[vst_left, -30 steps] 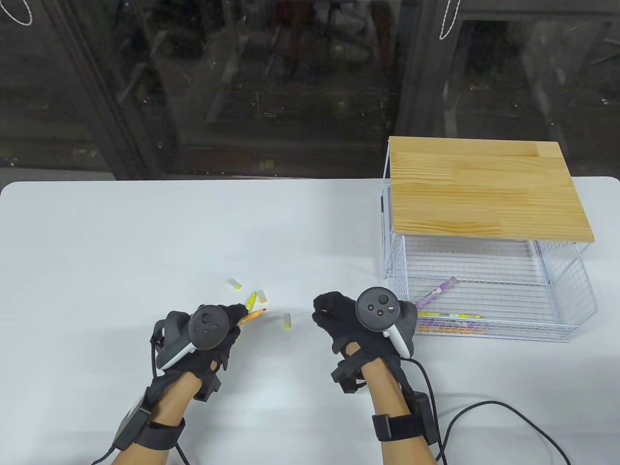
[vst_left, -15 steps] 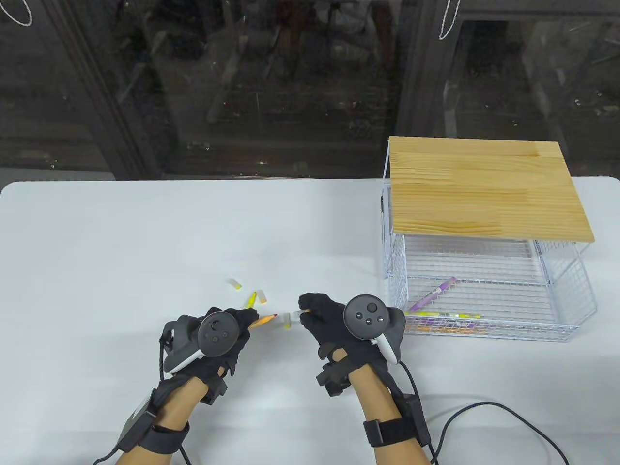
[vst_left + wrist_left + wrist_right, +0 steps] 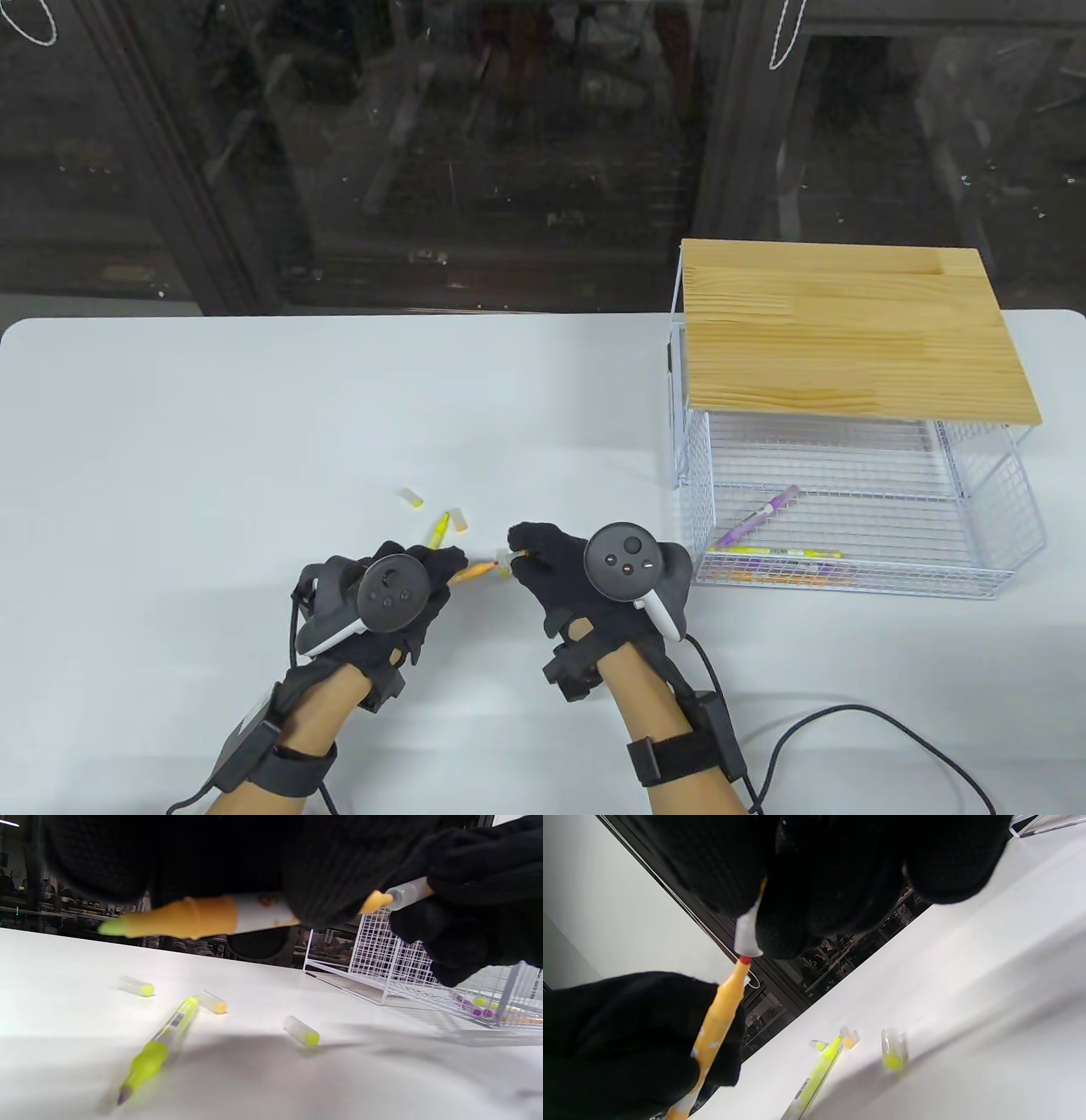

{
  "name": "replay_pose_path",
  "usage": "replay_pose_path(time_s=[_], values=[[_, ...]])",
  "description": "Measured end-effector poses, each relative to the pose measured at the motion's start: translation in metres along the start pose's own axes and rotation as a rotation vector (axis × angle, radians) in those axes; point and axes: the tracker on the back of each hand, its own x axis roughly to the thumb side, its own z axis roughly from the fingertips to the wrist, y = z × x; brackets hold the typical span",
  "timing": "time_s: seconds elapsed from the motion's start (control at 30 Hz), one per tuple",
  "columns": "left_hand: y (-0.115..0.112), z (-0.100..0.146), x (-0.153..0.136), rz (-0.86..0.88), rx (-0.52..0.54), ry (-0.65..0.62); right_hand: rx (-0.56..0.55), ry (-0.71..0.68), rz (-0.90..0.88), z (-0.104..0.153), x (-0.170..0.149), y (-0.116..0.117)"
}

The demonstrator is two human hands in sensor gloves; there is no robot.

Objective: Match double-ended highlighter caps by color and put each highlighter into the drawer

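Left hand (image 3: 386, 594) is curled round an orange highlighter (image 3: 469, 572), tip aimed to the right. Right hand (image 3: 585, 577) pinches a clear cap (image 3: 502, 558) right at that red tip; from the right wrist view the cap's mouth is touching the tip, not pushed on.

On the white table (image 3: 254, 407), just past the hands, a yellow highlighter (image 3: 438, 530) lies uncapped. Three loose caps sit around it: one with a yellow end (image 3: 411, 497) further back, one with an orange end (image 3: 459, 519) just beside the yellow highlighter, and another yellow-ended one (image 3: 302, 1031) lying under the hands, easy to see from the left wrist view.

Over on the right there's a white wire drawer (image 3: 1001, 543) pulled out from under a wooden top (image 3: 848, 331). Inside it: a purple highlighter (image 3: 758, 515) lying at an angle, with a yellow one (image 3: 785, 552) and an orange one (image 3: 776, 577) along the front edge.

Behind the table is a dark glass wall (image 3: 424, 153) full of murky reflections. Black cables (image 3: 891, 730) trail off the right wrist across the table.
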Motion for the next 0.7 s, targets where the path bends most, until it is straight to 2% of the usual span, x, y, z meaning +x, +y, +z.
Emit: replay_pose_path(time_s=[0.3, 0.5, 0.7], values=[[-0.0024, -0.0014, -0.0012, 0.049, 0.043, -0.080, 0.010, -0.020, 0.003, 0.0004, 0.0033, 0.0025], [0.0011, -0.0012, -0.0024, -0.017, 0.166, -0.172, 0.008, -0.032, -0.002, 0.0003, 0.0030, 0.0013], [0.0001, -0.0007, -0.0030, -0.021, 0.211, -0.197, 0.010, -0.050, 0.025, 0.0005, 0.0038, 0.0016]])
